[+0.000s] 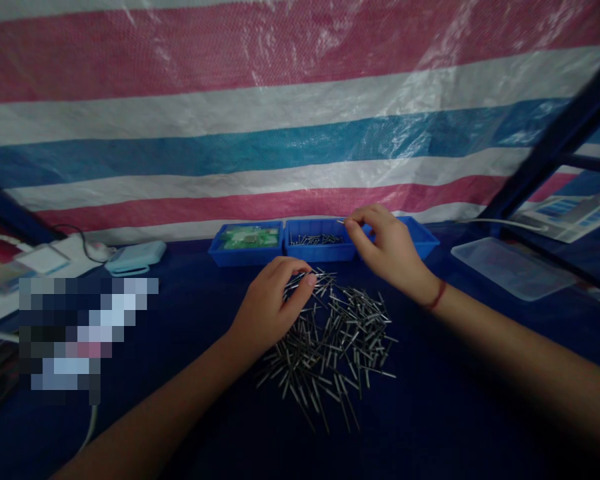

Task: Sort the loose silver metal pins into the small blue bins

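A loose pile of thin metal pins (350, 327) lies on the dark blue table. Over the pile's upper left edge is my left hand (275, 297), thumb and fingers curled toward each other around or above some pins; whether it grips any is unclear. My right hand (385, 247) is raised in front of the blue bins, thumb and index finger pinched on a small thin metal pin (341, 222). Beneath that pin, the middle blue bin (320, 252) holds more small pins. The left blue bin (247, 256) contains green-tinted plastic bags.
The right blue bin (425, 237) is partly behind my right hand. A clear plastic lid (513, 267) lies at the right. A light blue case (137, 257), cables and a pixelated area are at the left. Striped sheeting (280, 147) hangs behind.
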`<action>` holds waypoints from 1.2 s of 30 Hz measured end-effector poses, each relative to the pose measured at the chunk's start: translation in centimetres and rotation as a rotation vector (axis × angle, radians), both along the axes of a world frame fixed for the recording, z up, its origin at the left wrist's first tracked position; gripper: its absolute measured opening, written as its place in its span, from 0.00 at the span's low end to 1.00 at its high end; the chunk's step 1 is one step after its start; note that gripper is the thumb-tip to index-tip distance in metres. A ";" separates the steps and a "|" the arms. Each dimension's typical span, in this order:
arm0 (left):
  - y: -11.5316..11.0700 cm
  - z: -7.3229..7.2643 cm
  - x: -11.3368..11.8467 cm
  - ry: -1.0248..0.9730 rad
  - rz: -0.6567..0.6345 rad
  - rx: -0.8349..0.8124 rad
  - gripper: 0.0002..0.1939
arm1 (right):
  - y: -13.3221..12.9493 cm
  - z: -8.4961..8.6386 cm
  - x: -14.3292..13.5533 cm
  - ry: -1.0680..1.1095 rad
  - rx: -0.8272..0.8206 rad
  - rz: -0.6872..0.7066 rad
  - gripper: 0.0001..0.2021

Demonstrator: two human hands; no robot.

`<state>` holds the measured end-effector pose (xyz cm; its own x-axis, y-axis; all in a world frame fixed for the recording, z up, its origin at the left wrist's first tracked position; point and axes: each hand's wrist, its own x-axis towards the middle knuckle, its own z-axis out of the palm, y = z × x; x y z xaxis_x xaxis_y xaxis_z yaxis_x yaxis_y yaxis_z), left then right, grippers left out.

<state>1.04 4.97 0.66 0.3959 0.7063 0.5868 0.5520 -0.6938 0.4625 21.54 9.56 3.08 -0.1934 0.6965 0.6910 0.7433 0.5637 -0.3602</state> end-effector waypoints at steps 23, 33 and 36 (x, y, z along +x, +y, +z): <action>2.9 -1.9 -1.6 0.144 -0.052 -0.116 0.06 | -3.4 -4.2 3.0 -0.106 -0.264 0.268 0.08; 0.6 -1.0 2.5 0.420 -0.174 -0.026 0.06 | -3.8 -4.8 2.2 -0.057 -0.308 0.258 0.08; 0.4 -1.2 2.7 0.468 -0.146 -0.013 0.06 | -4.2 -4.5 2.0 -0.052 -0.291 0.283 0.08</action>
